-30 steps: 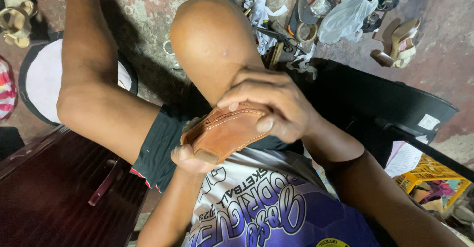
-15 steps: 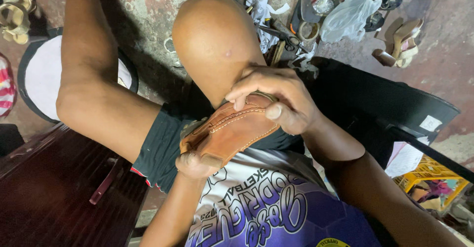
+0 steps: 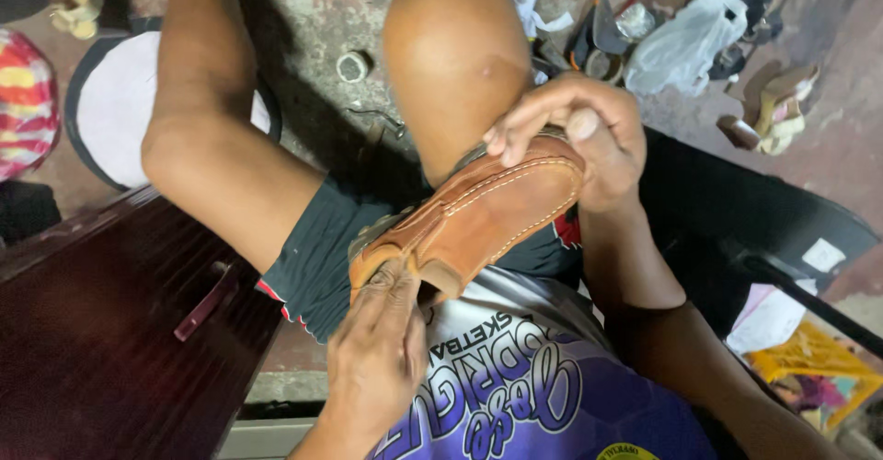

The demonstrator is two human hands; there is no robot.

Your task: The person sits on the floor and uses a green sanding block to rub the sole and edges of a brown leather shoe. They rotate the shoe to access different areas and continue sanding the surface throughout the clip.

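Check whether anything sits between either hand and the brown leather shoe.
Nothing visible does. The left hand presses directly on one end of the brown leather shoe, and the right hand grips its other end, against the raised knee.

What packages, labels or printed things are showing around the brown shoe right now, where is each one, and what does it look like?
White label: small square sticker on the black surface at right.
Plastic bag: crumpled, translucent white, on the floor at top right.
Yellow printed package: lower right corner, yellow with coloured pictures.
Shirt print: bottom centre, white lettering on purple fabric.
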